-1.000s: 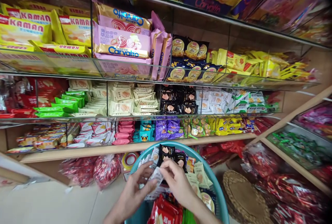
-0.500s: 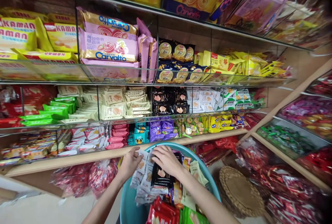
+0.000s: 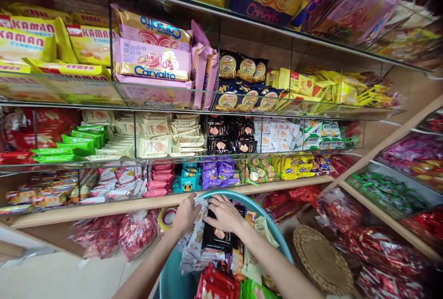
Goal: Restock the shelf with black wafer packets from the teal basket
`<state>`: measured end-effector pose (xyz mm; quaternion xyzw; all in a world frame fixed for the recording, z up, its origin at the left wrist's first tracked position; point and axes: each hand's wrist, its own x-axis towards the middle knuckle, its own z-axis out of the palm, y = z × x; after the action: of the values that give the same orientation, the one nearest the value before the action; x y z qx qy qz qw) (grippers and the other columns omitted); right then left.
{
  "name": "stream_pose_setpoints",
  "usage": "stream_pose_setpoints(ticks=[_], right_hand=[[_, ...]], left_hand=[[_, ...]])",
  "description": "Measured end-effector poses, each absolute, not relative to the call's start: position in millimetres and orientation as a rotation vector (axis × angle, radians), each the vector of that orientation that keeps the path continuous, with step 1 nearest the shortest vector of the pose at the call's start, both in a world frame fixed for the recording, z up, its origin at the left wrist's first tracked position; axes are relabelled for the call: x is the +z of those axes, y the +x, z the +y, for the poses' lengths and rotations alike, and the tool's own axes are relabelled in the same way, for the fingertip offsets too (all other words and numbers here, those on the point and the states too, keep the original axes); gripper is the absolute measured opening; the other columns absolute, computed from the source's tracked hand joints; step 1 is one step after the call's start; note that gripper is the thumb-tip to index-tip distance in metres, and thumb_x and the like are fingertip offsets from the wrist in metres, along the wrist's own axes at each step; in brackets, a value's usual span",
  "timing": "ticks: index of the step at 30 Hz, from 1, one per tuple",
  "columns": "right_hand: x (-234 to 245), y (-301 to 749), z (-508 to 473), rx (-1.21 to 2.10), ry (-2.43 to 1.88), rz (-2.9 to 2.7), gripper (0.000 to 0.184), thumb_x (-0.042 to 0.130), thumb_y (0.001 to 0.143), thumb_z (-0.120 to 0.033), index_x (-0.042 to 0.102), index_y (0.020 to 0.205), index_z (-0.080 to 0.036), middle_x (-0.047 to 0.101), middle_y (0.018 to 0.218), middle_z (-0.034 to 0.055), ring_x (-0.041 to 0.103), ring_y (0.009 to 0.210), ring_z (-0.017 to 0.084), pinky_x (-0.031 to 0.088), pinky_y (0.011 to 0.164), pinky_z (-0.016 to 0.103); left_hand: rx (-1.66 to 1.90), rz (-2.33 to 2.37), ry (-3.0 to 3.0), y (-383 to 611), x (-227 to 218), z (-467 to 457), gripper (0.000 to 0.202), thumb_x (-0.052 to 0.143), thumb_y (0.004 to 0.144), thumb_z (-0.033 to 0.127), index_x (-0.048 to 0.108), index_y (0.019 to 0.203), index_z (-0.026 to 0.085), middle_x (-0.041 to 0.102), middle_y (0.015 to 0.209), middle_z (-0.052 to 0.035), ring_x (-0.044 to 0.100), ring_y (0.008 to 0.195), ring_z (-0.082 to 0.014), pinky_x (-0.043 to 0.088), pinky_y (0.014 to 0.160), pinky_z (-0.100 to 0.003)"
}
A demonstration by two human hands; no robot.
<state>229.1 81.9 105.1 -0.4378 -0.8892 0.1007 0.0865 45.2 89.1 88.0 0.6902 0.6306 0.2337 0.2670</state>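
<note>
Touching wrapped packets (image 3: 196,239), left hand (image 3: 186,214), right hand (image 3: 223,213), grip unclear

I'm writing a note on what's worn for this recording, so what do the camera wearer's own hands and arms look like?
The left hand and right hand are bare, with no gloves. The left forearm and right forearm show no sleeves down to the picture's bottom edge. No watch or bracelet shows on either wrist.
</note>
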Motion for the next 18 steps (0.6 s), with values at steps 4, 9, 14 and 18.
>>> stream_pose_setpoints(ticks=[4, 9, 14, 18], right_hand=[[101, 231, 83, 0.31, -1.297, -2.633, 0.033, 0.055, 0.089, -0.044, 0.069, 0.104, -0.019, 0.066, 0.115, 0.0099, 0.048, 0.122, 0.026, 0.033, 0.106, 0.043], [96, 232, 84, 0.335, -1.291, -2.59, 0.03, 0.057, 0.088, -0.042, 0.068, 0.105, -0.02, 0.065, 0.121, 0.0091, 0.047, 0.125, 0.026, 0.032, 0.106, 0.044], [94, 234, 83, 0.382, -1.279, -2.512, 0.034, 0.054, 0.09, -0.046, 0.067, 0.107, -0.02, 0.065, 0.123, 0.0094, 0.046, 0.127, 0.026, 0.032, 0.106, 0.044], [92, 236, 81, 0.447, -1.284, -2.46, 0.038, 0.048, 0.093, -0.05, 0.065, 0.111, -0.022, 0.063, 0.128, 0.0082, 0.043, 0.131, 0.026, 0.025, 0.109, 0.049]], left_hand=[[0.604, 1.699, 1.93, 54, 86, 93, 0.033, 0.058, 0.091, 0.034, 0.058, 0.12, 0.017, 0.065, 0.113, -0.007, 0.065, 0.095, -0.0202, 0.055, 0.083, -0.043], [0.541, 1.722, 1.993, 62, 89, 93, 0.035, 0.058, 0.091, 0.033, 0.057, 0.121, 0.018, 0.065, 0.115, -0.0074, 0.065, 0.098, -0.0209, 0.054, 0.084, -0.043], [0.429, 1.802, 2.018, 68, 94, 88, 0.032, 0.057, 0.091, 0.035, 0.059, 0.117, 0.017, 0.067, 0.107, -0.0061, 0.066, 0.088, -0.0182, 0.056, 0.078, -0.039], [0.357, 1.844, 2.078, 69, 98, 81, 0.031, 0.057, 0.091, 0.035, 0.059, 0.116, 0.016, 0.067, 0.107, -0.006, 0.066, 0.089, -0.0187, 0.055, 0.079, -0.041]])
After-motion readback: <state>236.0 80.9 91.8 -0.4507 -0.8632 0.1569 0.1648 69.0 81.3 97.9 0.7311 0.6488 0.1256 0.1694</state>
